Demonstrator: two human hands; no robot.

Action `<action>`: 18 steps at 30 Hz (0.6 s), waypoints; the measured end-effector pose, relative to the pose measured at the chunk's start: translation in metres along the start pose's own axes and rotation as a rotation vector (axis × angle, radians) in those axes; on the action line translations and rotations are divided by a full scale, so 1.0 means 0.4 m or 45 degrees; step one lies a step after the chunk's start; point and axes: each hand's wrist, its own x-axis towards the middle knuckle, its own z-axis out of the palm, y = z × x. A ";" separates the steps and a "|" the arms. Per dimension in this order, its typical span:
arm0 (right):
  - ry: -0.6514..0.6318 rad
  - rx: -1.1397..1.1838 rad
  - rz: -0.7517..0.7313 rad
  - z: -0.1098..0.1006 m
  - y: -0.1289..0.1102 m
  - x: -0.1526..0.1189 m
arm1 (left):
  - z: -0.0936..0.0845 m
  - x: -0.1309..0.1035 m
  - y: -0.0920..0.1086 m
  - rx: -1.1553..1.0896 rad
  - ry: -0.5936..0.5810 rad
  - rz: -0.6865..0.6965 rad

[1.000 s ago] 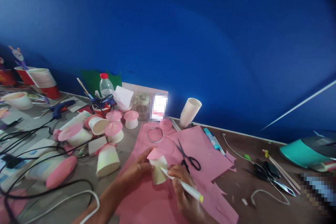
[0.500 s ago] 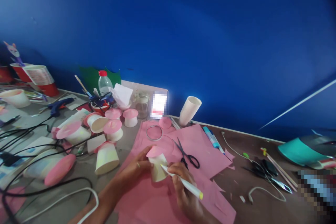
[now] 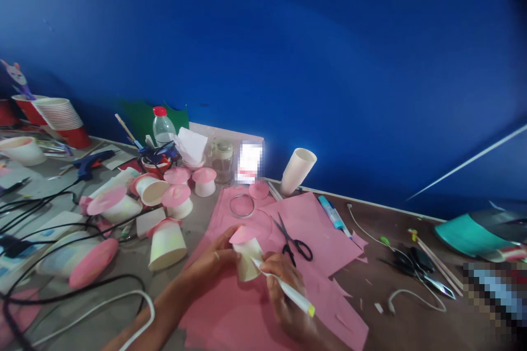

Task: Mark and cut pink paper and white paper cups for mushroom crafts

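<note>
My left hand (image 3: pixel 222 255) is closed around a paper cup (image 3: pixel 249 266) that has a pink paper disc (image 3: pixel 244 235) on its top end. Its pale side shows a yellowish tint. In my right hand (image 3: pixel 284 288) is a white marker with a yellow end (image 3: pixel 293 293), its tip at the cup's side. Both hands are over pink paper sheets (image 3: pixel 230 312). Just beyond my right hand lie black-handled scissors (image 3: pixel 293 242), blades spread. A metal ring (image 3: pixel 242 205) rests on the pink paper farther back.
Several pink-topped cups (image 3: pixel 168 245) stand or lie at left among black cables (image 3: pixel 37 279). A glue gun (image 3: pixel 93 164) and stacked red cups (image 3: pixel 66 120) are farther left. White stacked cups (image 3: pixel 300 170) lean near the blue wall. Loose cables and tools (image 3: pixel 415 266) lie right.
The marker has shifted slightly against the cup's side, and its rear end has dipped a little. My left hand keeps its hold on the cup. The view has moved slightly.
</note>
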 end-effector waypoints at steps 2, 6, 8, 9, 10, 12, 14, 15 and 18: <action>0.017 -0.029 0.013 -0.002 -0.002 0.001 | 0.001 -0.001 0.000 -0.010 0.024 -0.013; 0.002 0.001 0.036 -0.004 -0.002 0.000 | -0.001 -0.001 -0.001 -0.056 0.009 -0.017; -0.031 0.045 0.016 -0.002 0.000 -0.001 | -0.003 0.002 -0.003 -0.048 -0.009 0.000; -0.043 0.061 0.001 -0.001 0.001 -0.001 | -0.004 0.003 -0.004 -0.039 -0.009 0.005; -0.050 0.072 -0.009 0.000 0.002 -0.001 | -0.005 0.004 -0.004 -0.032 -0.005 0.010; -0.050 0.077 -0.017 0.002 0.002 0.001 | -0.005 0.004 -0.005 -0.030 0.005 0.005; -0.046 0.068 -0.019 0.002 0.001 0.003 | -0.002 0.002 -0.002 -0.036 0.005 -0.004; -0.041 0.054 -0.019 0.002 0.000 0.004 | 0.000 0.000 0.000 -0.037 0.004 -0.005; 0.005 0.007 -0.025 0.000 -0.003 0.003 | 0.009 -0.006 0.007 -0.023 -0.002 0.001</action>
